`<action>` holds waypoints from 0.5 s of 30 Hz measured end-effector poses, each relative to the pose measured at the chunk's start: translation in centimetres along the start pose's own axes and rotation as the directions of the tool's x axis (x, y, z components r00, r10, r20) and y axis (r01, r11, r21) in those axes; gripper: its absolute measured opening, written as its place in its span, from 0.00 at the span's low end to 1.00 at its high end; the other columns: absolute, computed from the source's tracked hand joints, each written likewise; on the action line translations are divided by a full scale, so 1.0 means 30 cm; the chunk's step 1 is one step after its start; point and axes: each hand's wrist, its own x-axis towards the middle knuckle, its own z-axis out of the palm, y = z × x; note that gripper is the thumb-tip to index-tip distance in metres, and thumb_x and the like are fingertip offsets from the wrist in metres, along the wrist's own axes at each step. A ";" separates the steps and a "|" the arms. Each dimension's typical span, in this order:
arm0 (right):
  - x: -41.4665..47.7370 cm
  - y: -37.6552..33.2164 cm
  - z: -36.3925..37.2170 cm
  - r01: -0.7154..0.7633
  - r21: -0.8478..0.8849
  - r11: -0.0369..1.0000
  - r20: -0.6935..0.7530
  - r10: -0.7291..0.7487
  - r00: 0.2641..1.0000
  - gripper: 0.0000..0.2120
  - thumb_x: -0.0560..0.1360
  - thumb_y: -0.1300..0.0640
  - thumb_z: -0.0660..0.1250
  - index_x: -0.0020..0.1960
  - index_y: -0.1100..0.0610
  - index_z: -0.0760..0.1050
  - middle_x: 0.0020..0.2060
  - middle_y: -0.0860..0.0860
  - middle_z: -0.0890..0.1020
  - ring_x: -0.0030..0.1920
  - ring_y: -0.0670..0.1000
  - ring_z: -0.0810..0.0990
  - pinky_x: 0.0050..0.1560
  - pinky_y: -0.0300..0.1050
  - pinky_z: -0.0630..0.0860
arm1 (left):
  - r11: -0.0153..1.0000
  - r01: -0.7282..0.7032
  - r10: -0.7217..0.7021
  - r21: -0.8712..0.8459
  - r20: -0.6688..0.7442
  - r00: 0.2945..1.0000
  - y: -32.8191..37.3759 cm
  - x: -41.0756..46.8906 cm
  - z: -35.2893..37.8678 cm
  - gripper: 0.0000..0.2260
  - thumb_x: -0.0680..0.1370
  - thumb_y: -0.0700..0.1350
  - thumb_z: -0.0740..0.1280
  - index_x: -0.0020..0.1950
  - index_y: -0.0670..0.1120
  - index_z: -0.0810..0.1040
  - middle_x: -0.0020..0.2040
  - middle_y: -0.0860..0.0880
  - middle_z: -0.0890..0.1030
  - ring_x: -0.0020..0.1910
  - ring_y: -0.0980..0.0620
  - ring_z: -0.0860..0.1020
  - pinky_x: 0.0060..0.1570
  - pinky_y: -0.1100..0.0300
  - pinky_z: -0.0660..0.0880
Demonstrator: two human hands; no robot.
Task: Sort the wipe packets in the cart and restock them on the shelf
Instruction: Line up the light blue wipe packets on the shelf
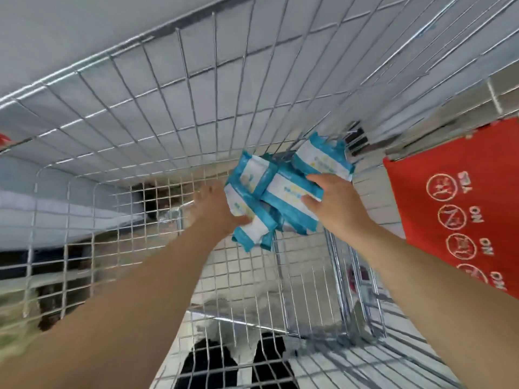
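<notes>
Sorting stage: my left hand (214,210) and right hand (335,210) each grip wipe packets (289,189) inside the cart (157,113); shelving seemingly remains.

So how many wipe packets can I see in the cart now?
5 wipe packets at least: one top right, one under the right hand, one upper left, two by the left hand. The pile may hide more.
</notes>
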 end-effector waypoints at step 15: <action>0.077 0.037 0.087 0.065 -0.206 0.976 -0.062 -0.080 0.995 0.20 0.66 0.48 0.74 0.53 0.57 0.77 0.53 0.56 0.70 0.53 0.57 0.70 0.55 0.51 0.71 | 0.919 0.024 -0.045 -0.394 -0.043 0.998 -0.104 -0.032 -0.068 0.21 0.65 0.46 0.79 0.53 0.51 0.74 0.46 0.54 0.79 0.42 0.54 0.79 0.32 0.62 0.77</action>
